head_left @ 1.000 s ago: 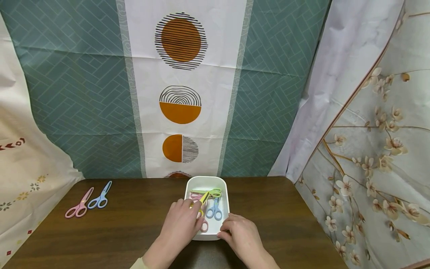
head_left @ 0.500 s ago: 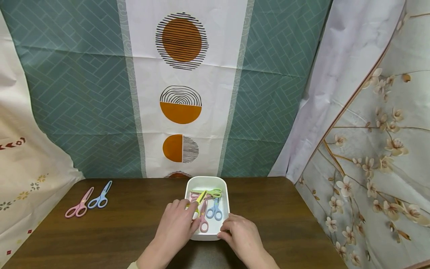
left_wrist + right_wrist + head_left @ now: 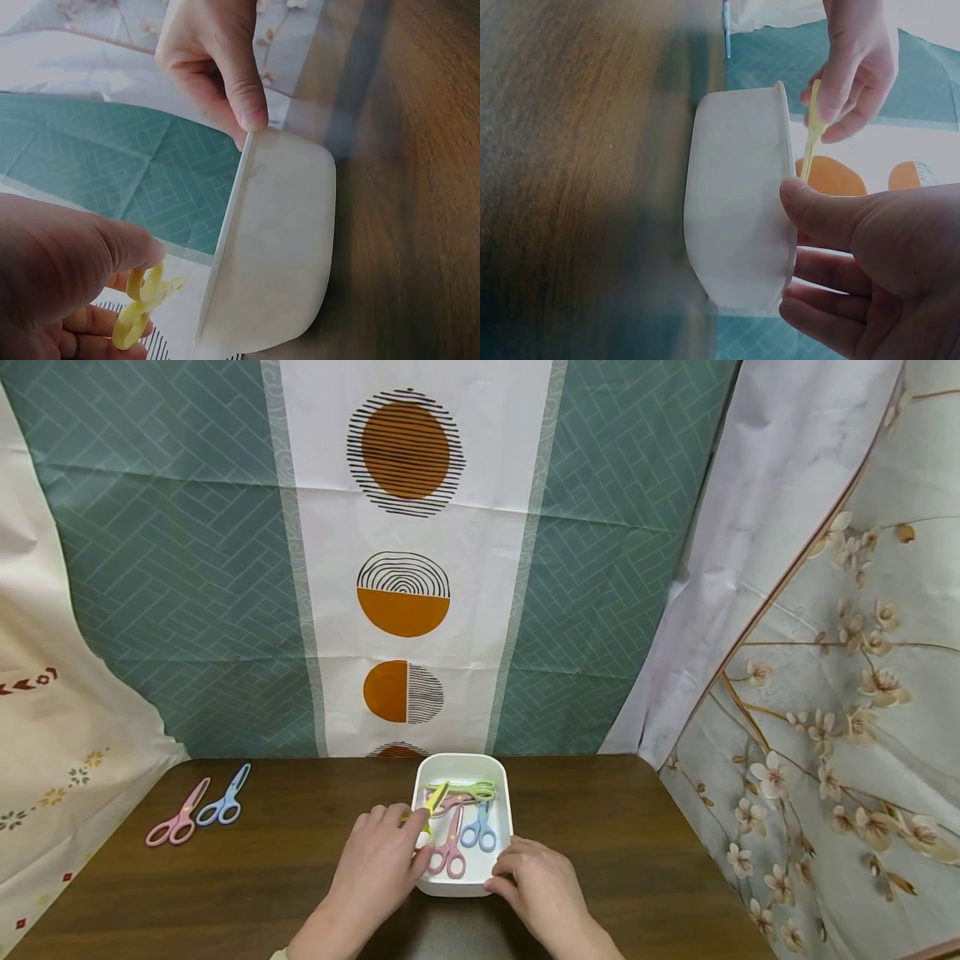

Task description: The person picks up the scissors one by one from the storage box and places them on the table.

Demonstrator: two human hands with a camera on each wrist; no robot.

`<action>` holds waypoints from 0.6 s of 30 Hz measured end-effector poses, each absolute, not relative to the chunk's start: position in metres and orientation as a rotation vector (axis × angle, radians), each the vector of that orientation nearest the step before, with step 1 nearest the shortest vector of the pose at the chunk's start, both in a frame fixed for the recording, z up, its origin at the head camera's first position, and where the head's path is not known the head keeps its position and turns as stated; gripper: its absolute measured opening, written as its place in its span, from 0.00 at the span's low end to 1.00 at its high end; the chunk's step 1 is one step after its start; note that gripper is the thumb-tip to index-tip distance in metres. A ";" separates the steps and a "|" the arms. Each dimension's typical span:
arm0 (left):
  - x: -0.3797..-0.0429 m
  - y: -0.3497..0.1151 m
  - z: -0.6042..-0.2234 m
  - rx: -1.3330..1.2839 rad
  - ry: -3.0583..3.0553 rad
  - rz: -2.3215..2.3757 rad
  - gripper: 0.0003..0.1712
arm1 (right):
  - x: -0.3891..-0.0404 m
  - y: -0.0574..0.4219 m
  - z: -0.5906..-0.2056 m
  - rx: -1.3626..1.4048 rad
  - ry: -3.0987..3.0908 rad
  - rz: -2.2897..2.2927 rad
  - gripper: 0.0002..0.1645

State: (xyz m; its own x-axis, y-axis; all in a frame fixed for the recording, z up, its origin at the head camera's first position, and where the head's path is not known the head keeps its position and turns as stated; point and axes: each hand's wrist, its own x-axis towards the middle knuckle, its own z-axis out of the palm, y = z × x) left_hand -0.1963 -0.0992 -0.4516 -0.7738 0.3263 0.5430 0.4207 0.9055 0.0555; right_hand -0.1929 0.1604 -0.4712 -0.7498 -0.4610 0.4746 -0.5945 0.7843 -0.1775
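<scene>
Yellow scissors [image 3: 142, 300] are pinched by their handles between the thumb and fingers of my left hand [image 3: 380, 852], above the left rim of a white bin [image 3: 465, 888]. In the right wrist view the yellow scissors [image 3: 814, 131] stand clear above the bin's rim. My right hand [image 3: 542, 887] grips the bin's near right corner, thumb on the rim. Inside the bin lie pink scissors [image 3: 450, 850], blue scissors [image 3: 480, 828] and green scissors [image 3: 480, 790], with another pink pair [image 3: 442, 804] partly hidden under the green one.
On the far left of the brown table [image 3: 315, 810] lie a pink pair of scissors [image 3: 180, 823] and a blue pair [image 3: 225, 802], side by side. A patterned cloth [image 3: 225, 610] hangs behind the table's back edge.
My left hand has moved left with the yellow scissors, from over the bin's middle to its left rim, uncovering the near pink scissors. My right hand has stayed at the corner.
</scene>
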 end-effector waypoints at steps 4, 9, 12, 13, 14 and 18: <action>-0.196 -0.103 -0.450 -0.509 -2.557 -0.246 0.24 | -0.193 0.160 -0.471 0.796 -2.572 0.450 0.10; -0.196 -0.109 -0.451 -0.485 -2.542 -0.237 0.25 | -0.193 0.160 -0.470 0.802 -2.569 0.459 0.10; -0.195 -0.113 -0.452 -0.483 -2.518 -0.231 0.24 | -0.193 0.159 -0.470 0.807 -2.562 0.456 0.10; -0.195 -0.114 -0.452 -0.483 -2.510 -0.231 0.24 | -0.193 0.159 -0.470 0.806 -2.562 0.455 0.10; -0.195 -0.115 -0.452 -0.484 -2.505 -0.230 0.23 | -0.193 0.159 -0.470 0.806 -2.562 0.455 0.10; -0.195 -0.120 -0.454 -0.475 -2.509 -0.239 0.23 | -0.192 0.159 -0.470 0.802 -2.569 0.459 0.11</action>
